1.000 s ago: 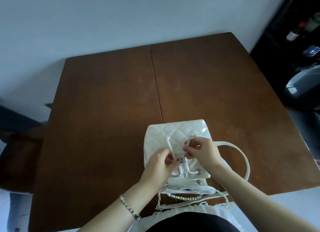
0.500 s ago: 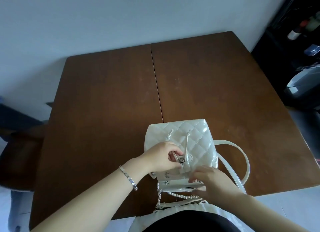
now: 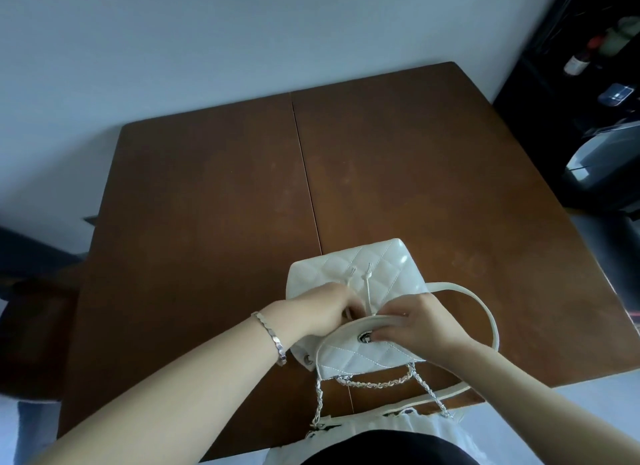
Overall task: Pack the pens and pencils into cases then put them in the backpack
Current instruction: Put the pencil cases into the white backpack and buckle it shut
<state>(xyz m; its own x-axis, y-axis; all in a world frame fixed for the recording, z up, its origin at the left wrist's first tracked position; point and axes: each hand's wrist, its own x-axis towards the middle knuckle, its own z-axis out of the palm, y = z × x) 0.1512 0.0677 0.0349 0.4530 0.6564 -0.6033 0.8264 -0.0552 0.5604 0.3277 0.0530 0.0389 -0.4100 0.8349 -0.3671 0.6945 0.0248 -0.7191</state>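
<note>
Brown table (image 3: 207,222), backpack (image 3: 391,267) at its front edge: right hand (image 3: 419,322) pinches the flap (image 3: 349,355) by the clasp (image 3: 364,338), left hand (image 3: 318,308) curls fingers (image 3: 350,306) at the cords (image 3: 366,291), hold unclear. I'd line it up squarely, then press.

Backpack (image 3: 363,270) contents hidden beneath flap (image 3: 360,352); left hand (image 3: 311,312) fingers tucked out of sight; far bottles (image 3: 576,62) blurred.

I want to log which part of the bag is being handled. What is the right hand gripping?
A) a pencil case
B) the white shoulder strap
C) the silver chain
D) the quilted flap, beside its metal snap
D: the right hand pinches the edge of the quilted flap next to the silver snap, while the shoulder strap and the chain lie free.
</note>
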